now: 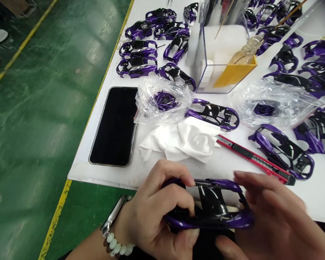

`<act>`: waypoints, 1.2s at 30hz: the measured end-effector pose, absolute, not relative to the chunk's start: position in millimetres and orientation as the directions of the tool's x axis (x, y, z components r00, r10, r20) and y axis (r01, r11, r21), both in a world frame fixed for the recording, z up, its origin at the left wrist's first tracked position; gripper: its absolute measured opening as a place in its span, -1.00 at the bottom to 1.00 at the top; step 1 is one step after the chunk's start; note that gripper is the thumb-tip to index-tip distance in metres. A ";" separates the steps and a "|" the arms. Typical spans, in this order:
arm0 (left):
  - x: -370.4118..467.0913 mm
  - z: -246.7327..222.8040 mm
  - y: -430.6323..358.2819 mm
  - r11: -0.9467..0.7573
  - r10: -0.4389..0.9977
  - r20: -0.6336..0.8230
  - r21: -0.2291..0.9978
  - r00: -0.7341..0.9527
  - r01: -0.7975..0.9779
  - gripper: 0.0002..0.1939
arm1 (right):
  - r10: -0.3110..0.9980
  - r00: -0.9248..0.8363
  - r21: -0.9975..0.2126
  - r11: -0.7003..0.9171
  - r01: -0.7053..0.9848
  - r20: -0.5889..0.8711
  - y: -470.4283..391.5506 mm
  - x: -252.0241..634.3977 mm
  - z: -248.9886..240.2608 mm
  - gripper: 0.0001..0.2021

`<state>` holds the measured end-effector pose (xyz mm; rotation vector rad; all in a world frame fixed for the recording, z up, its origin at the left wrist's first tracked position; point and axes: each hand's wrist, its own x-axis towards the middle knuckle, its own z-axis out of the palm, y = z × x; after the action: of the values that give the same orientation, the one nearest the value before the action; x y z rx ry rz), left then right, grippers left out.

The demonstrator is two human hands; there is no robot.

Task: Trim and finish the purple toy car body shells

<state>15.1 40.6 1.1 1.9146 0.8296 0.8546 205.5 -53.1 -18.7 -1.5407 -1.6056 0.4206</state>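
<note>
A purple and black car body shell (212, 200) is held above the table's front edge. My left hand (162, 209) grips its left end, with the thumb below and bent fingers over the top and in an opening. Around the shell's right end is my right hand (276, 213), somewhat blurred, its fingers apart and curved. Whether the right fingertips touch the shell cannot be made out. Beyond my hands lie a crumpled white cloth (181, 139) and a red utility knife (254, 157).
A black phone (113, 126) lies on the white table (81, 164) at left. Two plastic bags (144, 97) (295, 103) hold small purple parts. Behind them stands a clear box (219, 77) with a bottle. Several more shells (137, 66) cover the back and right.
</note>
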 end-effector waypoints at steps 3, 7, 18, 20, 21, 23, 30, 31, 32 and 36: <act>14.2 0.3 42.3 -0.429 0.791 0.250 0.878 0.558 0.214 -0.83 | 0.957 0.183 -0.898 0.131 0.420 0.225 -41.3 198.2 -11.4 -0.41; 13.5 -2.8 47.0 -0.486 0.751 0.305 0.856 0.585 0.177 -0.86 | 0.985 0.061 -0.920 0.125 0.371 0.158 -36.3 195.8 -8.9 -0.44; 18.2 -8.0 51.4 -0.585 0.699 0.418 0.801 0.580 0.129 -0.87 | 0.981 0.128 -0.981 0.127 0.147 0.146 -28.0 192.2 -11.2 -0.57; 17.7 -9.3 51.5 -0.585 0.695 0.413 0.800 0.588 0.130 -0.88 | 0.978 0.140 -0.976 0.129 0.172 0.154 -27.5 191.1 -10.4 -0.59; 17.3 -10.1 51.5 -0.584 0.694 0.408 0.801 0.593 0.132 -0.88 | 0.976 0.147 -0.975 0.131 0.179 0.158 -27.3 190.6 -9.9 -0.60; 16.9 -11.3 51.3 -0.590 0.685 0.419 0.799 0.596 0.117 -0.86 | 0.974 0.153 -0.974 0.141 0.178 0.169 -27.0 189.6 -8.8 -0.62; 15.6 -8.7 50.3 -0.589 0.689 0.425 0.800 0.587 0.113 -0.88 | 0.975 0.165 -0.984 0.127 0.125 0.147 -26.3 186.4 -8.0 -0.62; 15.5 -8.3 50.6 -0.590 0.687 0.425 0.800 0.589 0.110 -0.88 | 0.973 0.173 -0.983 0.131 0.125 0.152 -26.0 186.1 -7.8 -0.62; 15.5 -8.0 51.0 -0.586 0.690 0.422 0.802 0.587 0.112 -0.88 | 0.971 0.184 -0.983 0.132 0.131 0.155 -25.8 185.8 -7.4 -0.62; 17.6 -6.7 51.8 -0.569 0.708 0.414 0.814 0.573 0.115 -0.89 | 0.964 0.216 -0.979 0.125 0.158 0.158 -25.2 185.7 -5.9 -0.63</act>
<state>17.6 51.8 -6.7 2.0325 0.6561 0.9774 185.7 -25.2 -5.9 -1.3042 -1.2031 0.8643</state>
